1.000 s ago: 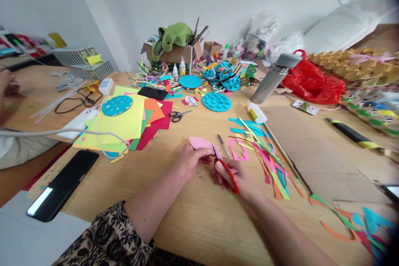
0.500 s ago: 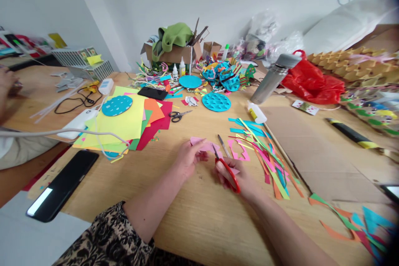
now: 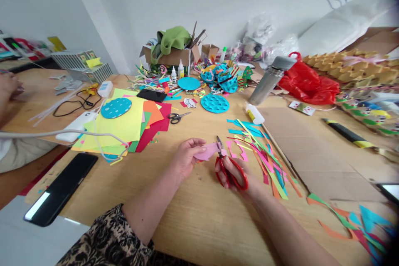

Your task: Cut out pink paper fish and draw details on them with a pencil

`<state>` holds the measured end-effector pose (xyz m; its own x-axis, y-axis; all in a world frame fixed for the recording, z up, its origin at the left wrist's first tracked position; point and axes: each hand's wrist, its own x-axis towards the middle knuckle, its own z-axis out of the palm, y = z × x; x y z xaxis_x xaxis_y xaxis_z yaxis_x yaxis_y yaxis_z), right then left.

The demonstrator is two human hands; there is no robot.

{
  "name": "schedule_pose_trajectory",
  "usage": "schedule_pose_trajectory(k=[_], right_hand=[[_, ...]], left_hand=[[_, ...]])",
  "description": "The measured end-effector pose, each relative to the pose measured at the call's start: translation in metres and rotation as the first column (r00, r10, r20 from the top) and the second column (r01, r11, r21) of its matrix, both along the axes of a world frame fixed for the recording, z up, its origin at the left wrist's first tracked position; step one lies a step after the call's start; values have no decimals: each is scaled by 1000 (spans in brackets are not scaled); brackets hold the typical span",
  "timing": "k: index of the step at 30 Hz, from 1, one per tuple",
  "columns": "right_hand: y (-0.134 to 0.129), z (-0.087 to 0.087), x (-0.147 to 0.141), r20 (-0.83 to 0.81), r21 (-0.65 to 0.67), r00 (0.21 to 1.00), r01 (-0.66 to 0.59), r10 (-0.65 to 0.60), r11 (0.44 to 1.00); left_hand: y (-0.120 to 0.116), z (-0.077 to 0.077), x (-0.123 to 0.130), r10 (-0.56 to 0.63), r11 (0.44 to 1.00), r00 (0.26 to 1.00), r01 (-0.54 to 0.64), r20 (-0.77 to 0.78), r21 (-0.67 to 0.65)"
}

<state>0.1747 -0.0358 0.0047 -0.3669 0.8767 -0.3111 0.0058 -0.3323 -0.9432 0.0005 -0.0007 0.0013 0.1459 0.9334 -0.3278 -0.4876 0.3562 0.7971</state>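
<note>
On the tabletop (image 3: 187,224), the paper stack (image 3: 129,131) lies left, a disc (image 3: 116,108) on it; the scissors (image 3: 176,118) lie just right. Nearest the front, a paper piece (image 3: 205,153) is in the left hand (image 3: 184,160), the cutting pair (image 3: 221,156) in the right hand (image 3: 231,174). Paper strips (image 3: 274,170) lie right, before the cardboard sheet (image 3: 308,149). Behind, a cloth bag (image 3: 175,38) sits in a box (image 3: 179,57).

The left fingers (image 3: 188,156) pinch pink paper (image 3: 207,152) against the red-handled scissors (image 3: 230,171).
</note>
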Motion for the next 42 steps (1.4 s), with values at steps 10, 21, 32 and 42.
schedule_pose_trajectory(k=[10,21,32,42], right_hand=[[-2,2,2,-42,-38,993,-111,110,993],[-2,2,0,-33,-2,993,-115,115,993],[1,-1,1,7,50,990,-144,144,988],[-1,6,-2,39,68,991,-130,127,989]], left_hand=[[-1,1,0,-159,987,985,159,-69,-1],[-3,0,1,-183,978,976,193,-119,82],[-3,-1,2,-142,981,975,162,-169,108],[-6,1,5,-110,982,979,134,-174,130]])
